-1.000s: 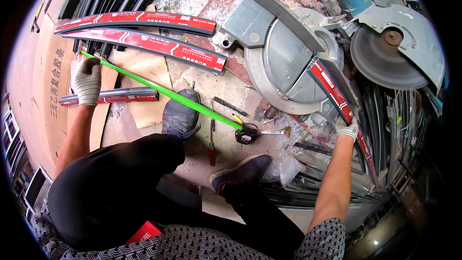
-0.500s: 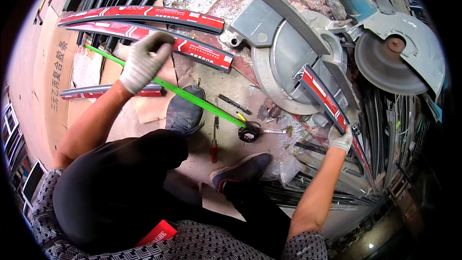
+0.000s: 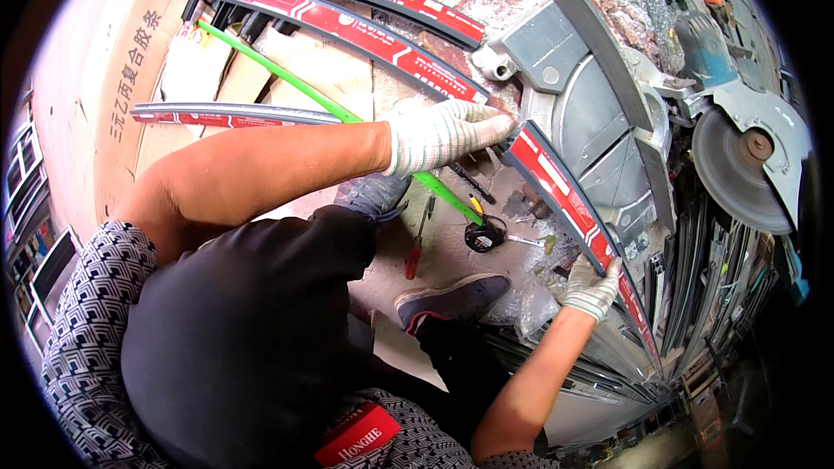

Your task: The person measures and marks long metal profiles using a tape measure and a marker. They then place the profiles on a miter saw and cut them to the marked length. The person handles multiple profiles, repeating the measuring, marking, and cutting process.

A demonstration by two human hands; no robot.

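My right hand (image 3: 593, 285), in a white glove, grips a long dark profile strip with red film (image 3: 560, 193). The strip slants from the saw base down toward the lower right. Gloved too, my left hand (image 3: 450, 135) reaches across with its fingers stretched out, the tips close to the strip's upper end. Whether they touch it I cannot tell. Below that forearm, a black tape measure (image 3: 483, 235) lies on the floor with its green blade (image 3: 304, 87) pulled out long toward the upper left, partly hidden by my arm.
A cut-off saw's grey base (image 3: 599, 113) and its raised round blade (image 3: 738, 172) stand at the right. More red-filmed strips (image 3: 334, 24) lie at the upper left. A red-handled screwdriver (image 3: 413, 262) lies near my shoes (image 3: 456, 300). Dark profiles (image 3: 708, 269) crowd the lower right.
My left hand has moved right, from above the green tape to the upper end of the held strip, and its fingers have straightened. The whole view has shifted; my right hand still grips the strip.
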